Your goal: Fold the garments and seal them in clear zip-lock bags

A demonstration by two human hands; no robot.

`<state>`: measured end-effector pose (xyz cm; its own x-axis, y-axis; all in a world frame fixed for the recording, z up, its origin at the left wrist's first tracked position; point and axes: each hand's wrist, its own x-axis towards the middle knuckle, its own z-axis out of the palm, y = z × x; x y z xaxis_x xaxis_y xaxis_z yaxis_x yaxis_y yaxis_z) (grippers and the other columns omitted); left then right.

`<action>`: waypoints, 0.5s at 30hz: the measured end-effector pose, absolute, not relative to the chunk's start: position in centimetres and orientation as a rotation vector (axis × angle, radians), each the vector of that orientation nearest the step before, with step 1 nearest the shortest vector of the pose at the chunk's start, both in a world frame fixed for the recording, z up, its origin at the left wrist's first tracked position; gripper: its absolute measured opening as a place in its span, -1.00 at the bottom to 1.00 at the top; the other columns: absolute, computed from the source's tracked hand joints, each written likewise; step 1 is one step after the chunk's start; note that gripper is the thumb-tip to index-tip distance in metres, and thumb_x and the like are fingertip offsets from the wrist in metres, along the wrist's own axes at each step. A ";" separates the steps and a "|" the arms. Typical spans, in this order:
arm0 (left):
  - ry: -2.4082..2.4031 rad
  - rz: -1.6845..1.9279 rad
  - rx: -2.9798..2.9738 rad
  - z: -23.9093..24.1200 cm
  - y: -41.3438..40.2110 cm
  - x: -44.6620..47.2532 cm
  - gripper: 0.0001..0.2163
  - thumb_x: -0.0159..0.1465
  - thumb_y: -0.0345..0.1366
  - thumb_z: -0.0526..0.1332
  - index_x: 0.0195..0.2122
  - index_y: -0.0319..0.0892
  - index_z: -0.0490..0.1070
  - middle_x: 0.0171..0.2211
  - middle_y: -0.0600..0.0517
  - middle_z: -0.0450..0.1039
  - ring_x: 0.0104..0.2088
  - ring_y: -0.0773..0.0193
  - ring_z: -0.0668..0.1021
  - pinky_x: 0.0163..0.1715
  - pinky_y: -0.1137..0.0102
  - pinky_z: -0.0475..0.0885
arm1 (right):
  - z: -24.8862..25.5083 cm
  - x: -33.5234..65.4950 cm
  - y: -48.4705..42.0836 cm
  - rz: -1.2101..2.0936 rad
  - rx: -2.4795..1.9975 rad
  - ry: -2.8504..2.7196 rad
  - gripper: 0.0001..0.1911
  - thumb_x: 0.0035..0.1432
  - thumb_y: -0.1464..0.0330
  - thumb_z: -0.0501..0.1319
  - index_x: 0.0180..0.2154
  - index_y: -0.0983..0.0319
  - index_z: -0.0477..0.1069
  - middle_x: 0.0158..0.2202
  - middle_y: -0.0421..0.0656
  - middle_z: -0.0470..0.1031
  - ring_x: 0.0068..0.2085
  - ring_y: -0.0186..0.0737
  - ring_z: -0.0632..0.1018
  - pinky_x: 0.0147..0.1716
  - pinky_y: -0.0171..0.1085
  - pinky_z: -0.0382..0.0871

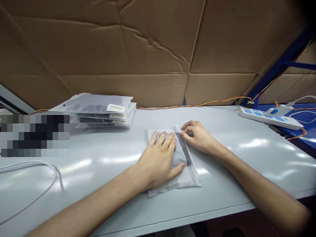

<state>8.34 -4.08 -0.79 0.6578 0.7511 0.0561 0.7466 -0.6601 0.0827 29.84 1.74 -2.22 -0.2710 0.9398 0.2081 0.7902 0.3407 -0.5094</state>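
Note:
A frosted plastic bag (182,180) lies flat near the middle of the table, with something dark and flat showing through it. Spread over the bag, my left hand (158,161) presses down with its fingers apart and hides much of its face. At the bag's upper right edge, my right hand (197,136) has its thumb and fingertips pinched together on the raised side strip. How much of the strip lies between those fingertips is hard to see.
A stack of similar bags (98,103) with white labels stands back left. A white cable (53,174) curls at the left, near a blurred-out patch. A power strip (269,118) with a plug lies back right. Cardboard (123,59) walls the rear.

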 end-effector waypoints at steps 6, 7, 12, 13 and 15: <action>1.371 0.138 2.807 -0.9 -2.4 8.2 -0.28 0.42 0.11 -0.07 0.39 -0.39 0.15 0.42 -0.28 0.09 0.43 -0.23 0.14 0.41 -0.15 -0.06 | -1.8 29.6 1.4 0.499 -1.513 -2.163 -0.74 0.29 0.25 0.17 -0.44 0.16 0.46 0.02 -0.04 0.49 0.15 0.03 0.40 0.18 0.05 0.30; 1.395 0.140 2.800 -0.9 -1.9 8.1 -0.28 0.41 0.11 -0.07 0.39 -0.39 0.16 0.42 -0.29 0.09 0.43 -0.23 0.14 0.40 -0.16 -0.06 | -1.7 29.5 1.2 0.512 -1.508 -2.169 -0.74 0.28 0.26 0.17 -0.46 0.16 0.46 0.02 -0.04 0.49 0.15 0.04 0.41 0.18 0.05 0.31; 1.525 0.157 2.750 -0.9 0.3 7.0 -0.26 0.40 0.11 -0.04 0.37 -0.46 0.17 0.41 -0.33 0.11 0.42 -0.25 0.15 0.39 -0.17 -0.03 | -0.9 28.8 0.2 0.544 -1.473 -2.225 -0.76 0.22 0.32 0.22 -0.51 0.16 0.43 0.03 -0.07 0.48 0.15 0.02 0.43 0.14 0.04 0.37; 1.533 0.165 2.748 -0.9 0.6 6.8 -0.26 0.41 0.11 -0.04 0.37 -0.46 0.17 0.41 -0.33 0.11 0.42 -0.24 0.15 0.40 -0.16 -0.03 | -0.8 28.7 0.0 0.545 -1.464 -2.234 -0.76 0.21 0.33 0.23 -0.52 0.16 0.42 0.03 -0.07 0.48 0.14 0.02 0.43 0.13 0.04 0.38; 1.540 0.181 2.746 -0.9 1.0 6.5 -0.28 0.41 0.10 -0.04 0.37 -0.43 0.17 0.42 -0.30 0.11 0.42 -0.21 0.15 0.41 -0.13 -0.04 | -0.6 28.6 -0.3 0.551 -1.451 -2.245 -0.75 0.20 0.34 0.23 -0.54 0.16 0.40 0.04 -0.07 0.48 0.15 0.03 0.43 0.12 0.05 0.40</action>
<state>6.49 0.99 -0.95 0.5167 0.8496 0.1059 0.8510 -0.5232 0.0456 28.56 -0.28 -0.61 -0.3748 0.9188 0.1236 0.7571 0.3803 -0.5311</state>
